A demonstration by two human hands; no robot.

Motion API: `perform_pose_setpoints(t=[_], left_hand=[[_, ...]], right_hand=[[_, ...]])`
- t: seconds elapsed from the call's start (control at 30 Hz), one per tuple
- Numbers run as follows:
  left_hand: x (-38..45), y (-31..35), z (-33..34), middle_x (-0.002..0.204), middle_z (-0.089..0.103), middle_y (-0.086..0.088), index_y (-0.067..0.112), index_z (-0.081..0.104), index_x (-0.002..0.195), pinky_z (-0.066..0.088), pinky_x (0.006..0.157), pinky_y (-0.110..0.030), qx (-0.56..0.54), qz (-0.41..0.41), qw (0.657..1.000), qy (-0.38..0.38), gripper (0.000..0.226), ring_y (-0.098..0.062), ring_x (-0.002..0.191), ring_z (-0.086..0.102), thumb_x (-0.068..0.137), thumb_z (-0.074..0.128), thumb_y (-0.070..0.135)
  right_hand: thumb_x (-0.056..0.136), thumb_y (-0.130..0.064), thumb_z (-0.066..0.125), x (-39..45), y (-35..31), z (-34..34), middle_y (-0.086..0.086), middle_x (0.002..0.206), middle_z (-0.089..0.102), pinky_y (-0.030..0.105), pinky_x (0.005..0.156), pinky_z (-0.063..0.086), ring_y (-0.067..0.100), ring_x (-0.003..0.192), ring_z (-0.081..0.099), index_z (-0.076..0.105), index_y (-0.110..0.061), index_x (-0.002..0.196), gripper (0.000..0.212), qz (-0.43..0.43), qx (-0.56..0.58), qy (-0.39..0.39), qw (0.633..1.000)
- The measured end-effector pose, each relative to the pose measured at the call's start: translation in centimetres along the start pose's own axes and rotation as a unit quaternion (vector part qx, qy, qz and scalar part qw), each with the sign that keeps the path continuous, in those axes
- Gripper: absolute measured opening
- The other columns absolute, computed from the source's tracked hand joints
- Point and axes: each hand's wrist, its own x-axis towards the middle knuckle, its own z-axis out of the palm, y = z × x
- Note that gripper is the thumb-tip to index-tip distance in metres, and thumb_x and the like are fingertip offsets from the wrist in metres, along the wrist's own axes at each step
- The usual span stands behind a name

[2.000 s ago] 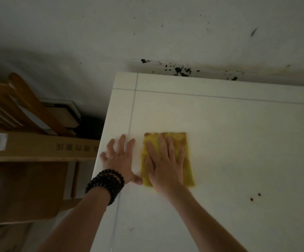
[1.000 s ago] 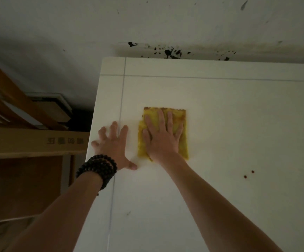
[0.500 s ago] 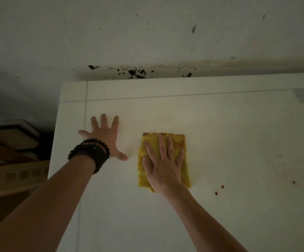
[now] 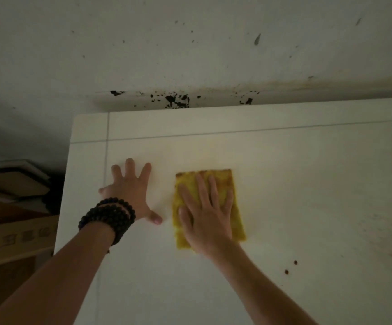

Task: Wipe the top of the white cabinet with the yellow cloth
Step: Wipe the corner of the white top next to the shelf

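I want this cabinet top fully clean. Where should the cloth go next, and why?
Probably slide the yellow cloth, flat under the right hand, right and toward you: small reddish spots sit there on the cabinet top. The left hand braces flat on it.

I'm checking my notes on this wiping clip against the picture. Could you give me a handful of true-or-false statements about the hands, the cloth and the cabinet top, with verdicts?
1. The right hand lies flat on the yellow cloth. True.
2. The left hand also presses on the cloth. False: it rests on the bare cabinet top, apart from the cloth.
3. A dark beaded bracelet is worn on the right wrist. False: it is on the left wrist.
4. Small reddish spots sit on the cabinet top to the right of the cloth. True.
5. The cloth hangs over the cabinet's left edge. False: it lies wholly on the top.
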Motion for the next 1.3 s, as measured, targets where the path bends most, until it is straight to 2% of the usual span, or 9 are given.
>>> perform_pose_setpoints(t=[0.1,0.23,0.37,0.53,0.63,0.93,1.1,1.2,1.3], left_hand=[[0.0,0.1,0.0,0.153,-0.017,-0.004,0.035,-0.014,0.149,0.040,0.100,-0.063,0.000,0.003,1.000,0.002,0.148,-0.036,0.143,-0.005,0.042,0.080,0.077],[0.1,0.0,0.2,0.157,-0.022,-0.001,0.037,-0.017,0.149,0.035,0.104,-0.064,-0.016,0.007,1.000,-0.007,0.147,-0.036,0.145,-0.011,0.045,0.080,0.075],[0.0,-0.3,0.3,0.157,-0.020,-0.001,0.038,-0.016,0.149,0.035,0.104,-0.064,-0.010,0.004,1.000,-0.003,0.146,-0.037,0.144,-0.010,0.045,0.079,0.076],[-0.2,-0.4,0.5,0.157,-0.018,-0.001,0.038,-0.015,0.149,0.036,0.104,-0.062,-0.011,0.003,1.000,0.009,0.147,-0.037,0.144,-0.008,0.043,0.078,0.077],[0.0,-0.4,0.6,0.157,-0.018,-0.001,0.037,-0.015,0.149,0.036,0.105,-0.061,-0.013,0.005,1.000,0.020,0.148,-0.036,0.144,-0.007,0.042,0.078,0.078],[-0.1,-0.4,0.6,0.158,-0.024,0.000,0.036,-0.020,0.149,0.032,0.108,-0.060,-0.026,-0.006,1.000,0.012,0.149,-0.033,0.146,-0.013,0.045,0.079,0.076],[-1.2,-1.7,1.1,0.159,-0.022,0.000,0.024,-0.010,0.153,0.030,0.112,-0.056,-0.026,0.021,0.999,0.030,0.142,-0.027,0.148,-0.012,0.051,0.073,0.079],[-1.0,-4.6,0.2,0.158,-0.025,0.000,0.034,-0.010,0.151,0.023,0.113,-0.059,-0.019,-0.003,1.000,0.005,0.140,-0.034,0.147,-0.011,0.049,0.077,0.076],[-0.5,-5.8,0.1,0.157,-0.029,0.000,0.039,-0.017,0.149,0.019,0.111,-0.066,-0.033,-0.033,0.999,-0.016,0.144,-0.041,0.145,-0.014,0.050,0.084,0.066]], right_hand=[[0.102,-0.058,0.021,-1.8,0.1,0.5,-0.001,0.172,0.001,0.067,0.117,-0.010,0.028,0.157,-0.010,0.023,-0.048,0.156,0.054,-0.006,-0.023,-0.016,1.000],[0.103,-0.058,0.014,6.1,0.4,-1.4,-0.004,0.171,-0.012,0.065,0.116,-0.016,0.024,0.154,-0.021,0.011,-0.047,0.158,0.056,-0.005,-0.035,-0.019,0.999],[0.104,-0.057,0.012,12.6,0.7,-2.5,-0.002,0.171,-0.012,0.066,0.117,-0.013,0.025,0.155,-0.019,0.008,-0.044,0.160,0.058,-0.009,-0.050,-0.012,0.999],[0.101,-0.054,0.016,5.7,-0.2,-0.8,0.004,0.172,-0.001,0.068,0.116,-0.010,0.030,0.156,-0.010,0.017,-0.038,0.160,0.061,-0.029,-0.050,0.014,0.998],[0.102,-0.055,0.016,0.3,-0.7,0.0,0.003,0.172,-0.003,0.068,0.117,-0.008,0.030,0.156,-0.014,0.016,-0.036,0.161,0.062,-0.063,-0.051,-0.020,0.997],[0.104,-0.057,0.009,11.7,-2.0,-1.6,-0.001,0.169,-0.020,0.065,0.115,-0.018,0.026,0.152,-0.027,0.001,-0.041,0.161,0.059,-0.041,-0.060,-0.031,0.997],[0.103,-0.056,0.015,5.7,-3.0,-0.5,-0.001,0.170,-0.018,0.065,0.114,-0.018,0.026,0.152,-0.027,0.006,-0.043,0.160,0.059,-0.061,-0.037,-0.033,0.997],[0.103,-0.057,0.018,3.0,-3.7,0.1,-0.002,0.170,-0.015,0.065,0.114,-0.019,0.026,0.153,-0.025,0.010,-0.045,0.159,0.058,-0.061,-0.041,-0.039,0.997],[0.104,-0.058,0.016,6.1,-4.7,-0.4,-0.002,0.170,-0.018,0.065,0.114,-0.020,0.026,0.152,-0.026,0.008,-0.046,0.159,0.057,-0.066,-0.051,-0.052,0.995]])
